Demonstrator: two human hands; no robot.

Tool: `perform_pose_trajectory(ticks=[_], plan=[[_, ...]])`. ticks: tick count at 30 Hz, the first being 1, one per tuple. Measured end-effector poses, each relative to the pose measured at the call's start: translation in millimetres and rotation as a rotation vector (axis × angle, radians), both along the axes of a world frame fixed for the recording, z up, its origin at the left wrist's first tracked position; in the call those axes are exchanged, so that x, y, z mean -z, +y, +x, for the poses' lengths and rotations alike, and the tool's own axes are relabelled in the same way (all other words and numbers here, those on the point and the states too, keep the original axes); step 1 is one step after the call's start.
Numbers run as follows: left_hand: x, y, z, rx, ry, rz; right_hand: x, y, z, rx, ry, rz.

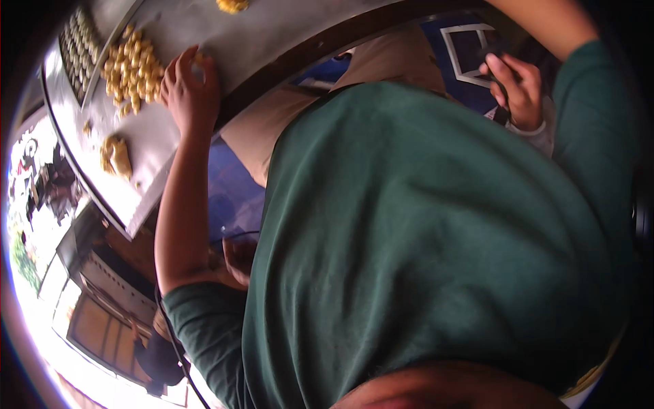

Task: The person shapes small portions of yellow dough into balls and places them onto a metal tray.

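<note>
My left hand (187,92) rests over the metal tabletop at the right edge of a pile of small yellow dough balls (133,68). Its fingers curl toward the thumb, and a small yellow dough piece (198,60) shows between them. A larger folded lump of dough (119,158) lies on the table nearer me, with crumbs around it. Farther left, many small pale pieces stand in rows on a dark tray (76,58). My right forearm reaches out past the top right edge, so my right hand is out of the picture.
Another person's hand (521,88) at the right grips a dark object. A second hand (238,258) shows beside my left elbow. More yellow dough (233,5) sits at the top edge. The table's dark edge (300,54) runs before my lap; a white frame (463,51) lies beyond.
</note>
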State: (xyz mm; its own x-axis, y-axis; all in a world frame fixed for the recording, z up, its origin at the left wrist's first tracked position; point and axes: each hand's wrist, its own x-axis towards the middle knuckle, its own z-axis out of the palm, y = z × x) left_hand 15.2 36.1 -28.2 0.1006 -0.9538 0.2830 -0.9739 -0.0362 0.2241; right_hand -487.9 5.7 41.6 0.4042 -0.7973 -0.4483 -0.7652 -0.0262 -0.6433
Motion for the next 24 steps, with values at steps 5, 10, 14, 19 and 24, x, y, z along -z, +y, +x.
perform_pose_trajectory(ticks=[5, 10, 14, 19, 24], plan=[[-2.1, -2.0, -0.7, 0.019, 0.033, -0.021, 1.5, 0.4, 62.0, -0.019, -0.141, 0.119], [-4.0, -2.5, -4.1, -0.008, 0.055, -0.006, 31.4, 4.9, 91.6, -0.224, -0.383, -0.022], [-8.0, 0.7, -8.5, -0.024, 0.036, 0.015, 44.0, -6.0, 95.3, -0.279, -0.281, 0.043], [-9.0, 1.1, -9.0, -0.020, 0.046, 0.016, 44.9, 0.5, 104.7, -0.467, -0.361, -0.036], [-10.4, 1.7, -10.3, -0.022, 0.055, 0.018, 36.1, -31.4, 102.3, -0.632, -0.223, -0.106]])
